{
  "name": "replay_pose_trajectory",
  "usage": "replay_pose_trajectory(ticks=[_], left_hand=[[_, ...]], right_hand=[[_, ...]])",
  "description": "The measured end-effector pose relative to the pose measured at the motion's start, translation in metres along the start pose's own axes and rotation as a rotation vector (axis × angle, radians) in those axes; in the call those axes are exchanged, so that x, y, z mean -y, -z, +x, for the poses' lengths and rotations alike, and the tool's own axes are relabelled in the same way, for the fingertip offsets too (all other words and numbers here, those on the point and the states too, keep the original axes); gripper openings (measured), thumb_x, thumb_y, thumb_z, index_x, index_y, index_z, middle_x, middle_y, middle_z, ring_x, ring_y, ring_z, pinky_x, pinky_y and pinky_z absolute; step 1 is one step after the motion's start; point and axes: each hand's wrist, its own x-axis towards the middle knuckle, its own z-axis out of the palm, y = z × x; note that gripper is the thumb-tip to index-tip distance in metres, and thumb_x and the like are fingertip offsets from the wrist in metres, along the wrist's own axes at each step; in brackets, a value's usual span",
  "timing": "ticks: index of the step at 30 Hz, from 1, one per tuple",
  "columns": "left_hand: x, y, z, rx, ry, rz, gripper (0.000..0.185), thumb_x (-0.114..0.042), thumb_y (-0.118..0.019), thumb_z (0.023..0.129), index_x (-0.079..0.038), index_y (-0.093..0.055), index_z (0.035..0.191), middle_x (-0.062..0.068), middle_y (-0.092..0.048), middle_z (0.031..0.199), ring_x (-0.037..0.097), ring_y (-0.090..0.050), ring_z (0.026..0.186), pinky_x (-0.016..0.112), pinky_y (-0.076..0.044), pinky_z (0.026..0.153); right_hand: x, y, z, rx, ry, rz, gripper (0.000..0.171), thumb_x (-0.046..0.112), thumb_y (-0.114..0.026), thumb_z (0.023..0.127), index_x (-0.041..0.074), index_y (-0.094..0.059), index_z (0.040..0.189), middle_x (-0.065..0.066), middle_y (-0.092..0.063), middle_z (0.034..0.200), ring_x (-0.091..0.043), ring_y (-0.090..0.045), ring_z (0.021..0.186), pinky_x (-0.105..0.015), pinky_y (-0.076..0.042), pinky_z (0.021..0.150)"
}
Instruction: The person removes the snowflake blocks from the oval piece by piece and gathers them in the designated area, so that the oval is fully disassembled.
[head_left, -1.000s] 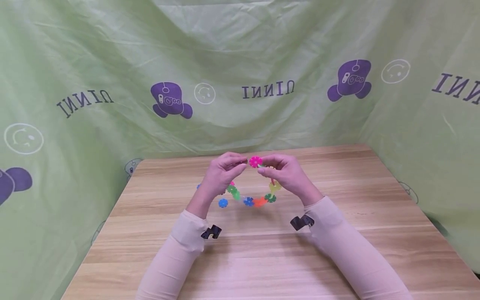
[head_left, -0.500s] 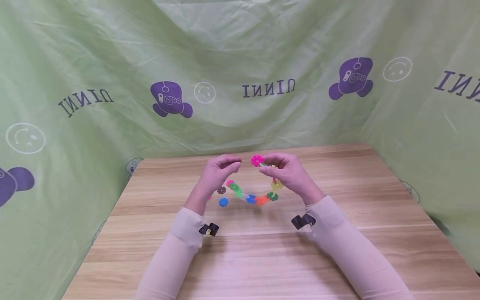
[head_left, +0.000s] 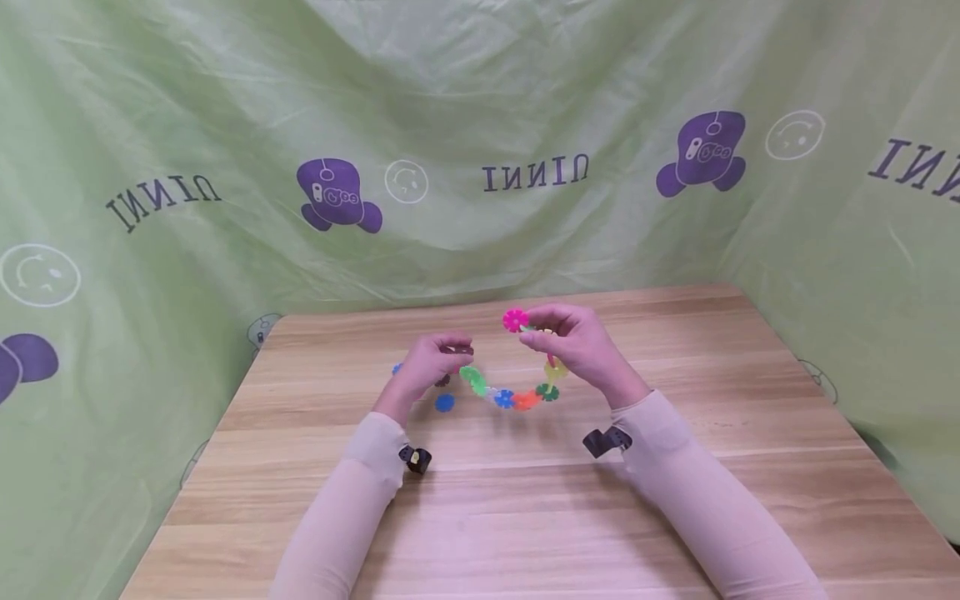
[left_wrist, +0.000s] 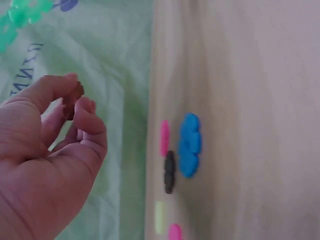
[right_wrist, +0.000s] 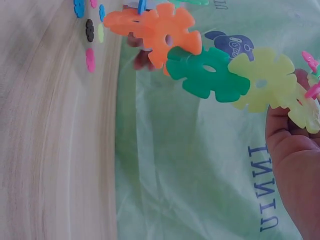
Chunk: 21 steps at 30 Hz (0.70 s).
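Green printed curtain [head_left: 480, 75], wood-grain table [head_left: 525, 517], left hand [head_left: 423, 371] pinching brown disc [left_wrist: 76, 96], right hand [head_left: 577, 346] pinching linked discs [right_wrist: 220, 82]

The table [head_left: 525, 525] stands before the cloth backdrop [head_left: 450, 92], which also flanks it left and right. Above the table, the disc chain [right_wrist: 220, 85] extends leftward from the right hand [head_left: 581, 343]. A single disc [left_wrist: 71, 106] sits in the left hand [head_left: 423, 368]. Loose discs [head_left: 445, 403] lie on the table, left of the chain.

Green cloth [head_left: 465, 92] carries purple lettering [head_left: 536, 173], "UINNI", running right to left in head view; rightmost repeat cut off.
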Motion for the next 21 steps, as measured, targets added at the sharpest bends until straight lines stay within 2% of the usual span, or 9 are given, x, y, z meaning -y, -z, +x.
replay_pose_trajectory(ticks=[3,5,7,12,16,21], left_hand=[[0.008,-0.001,0.003,0.032,0.063,0.005,0.046,0.000,-0.069,0.084,-0.002,-0.062,0.129,0.017,-0.066,0.120,0.022,-0.060,0.081,0.031,-0.046,0.063],[0.013,-0.002,0.004,0.045,0.084,0.030,0.050,0.006,-0.066,0.081,0.000,-0.060,0.131,0.016,-0.067,0.119,0.022,-0.061,0.085,0.029,-0.048,0.066],[0.018,-0.002,0.004,0.049,0.086,0.083,0.052,0.007,-0.064,0.078,0.001,-0.060,0.130,0.011,-0.068,0.117,0.022,-0.062,0.090,0.030,-0.051,0.071],[0.025,-0.002,0.003,0.049,0.066,0.203,0.049,0.001,-0.074,0.077,-0.001,-0.065,0.125,0.006,-0.069,0.111,0.019,-0.062,0.100,0.033,-0.052,0.088],[0.027,-0.001,0.002,0.056,0.085,0.199,0.049,-0.003,-0.079,0.076,-0.002,-0.066,0.123,0.008,-0.068,0.108,0.020,-0.064,0.093,0.034,-0.054,0.083],[0.028,-0.001,0.000,0.064,0.093,0.157,0.046,-0.001,-0.076,0.078,0.001,-0.065,0.122,0.011,-0.068,0.106,0.020,-0.066,0.082,0.032,-0.056,0.073]], right_hand=[[0.000,0.000,0.000,-0.001,0.001,-0.004,0.028,0.020,-0.080,0.084,0.010,-0.073,0.109,-0.007,-0.072,0.101,-0.021,-0.056,0.069,-0.025,-0.041,0.045],[0.000,0.000,0.000,0.002,-0.002,-0.004,0.029,0.021,-0.081,0.084,0.010,-0.073,0.109,-0.006,-0.072,0.102,-0.022,-0.057,0.071,-0.025,-0.041,0.045],[-0.001,-0.001,0.001,0.004,-0.004,-0.004,0.029,0.023,-0.081,0.083,0.011,-0.073,0.109,-0.006,-0.072,0.103,-0.023,-0.058,0.073,-0.025,-0.041,0.045],[-0.001,-0.002,0.002,0.007,-0.006,-0.003,0.029,0.023,-0.081,0.083,0.011,-0.073,0.109,-0.006,-0.072,0.104,-0.023,-0.058,0.073,-0.025,-0.041,0.045],[0.000,-0.003,0.002,0.014,-0.014,0.008,0.028,0.018,-0.080,0.084,0.010,-0.073,0.110,-0.005,-0.071,0.105,-0.021,-0.058,0.072,-0.027,-0.042,0.044],[0.000,-0.004,0.002,0.016,-0.023,0.017,0.029,0.013,-0.079,0.084,0.008,-0.072,0.112,-0.005,-0.071,0.107,-0.021,-0.060,0.075,-0.029,-0.042,0.044]])
